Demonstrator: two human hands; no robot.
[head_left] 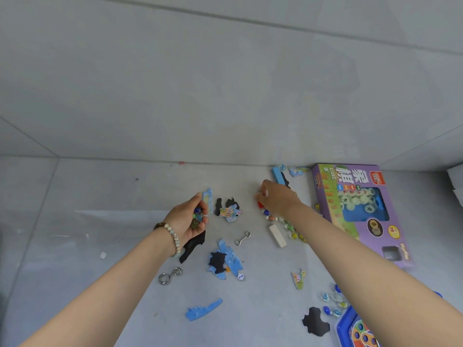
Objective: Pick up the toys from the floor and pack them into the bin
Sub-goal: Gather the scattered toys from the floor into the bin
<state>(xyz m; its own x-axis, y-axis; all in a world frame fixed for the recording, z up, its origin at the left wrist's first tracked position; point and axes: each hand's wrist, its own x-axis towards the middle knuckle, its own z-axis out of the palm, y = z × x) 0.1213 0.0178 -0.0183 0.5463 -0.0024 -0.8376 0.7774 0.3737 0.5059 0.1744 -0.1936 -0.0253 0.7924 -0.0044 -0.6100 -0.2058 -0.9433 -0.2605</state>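
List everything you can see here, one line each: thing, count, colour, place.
floor: one, grey, under everything
game box: one, purple and green, lying right
puzzle pieces: many, blue or black, scattered across the middle
marbles: many, mixed colours, in a row by the right forearm, a cluster lower right, some in the left hand
metal ring puzzles: two, silver, centre and lower left
wooden block: one, pale, left of the box
blue block: one, beyond the right hand
red piece: one, under the right hand
die: one, white, centre
game tray: one, blue rim, bottom right corner
bracelet: one, beaded, left wrist
left hand: cups marbles
right hand: fingers curled at the floor, contents unclear
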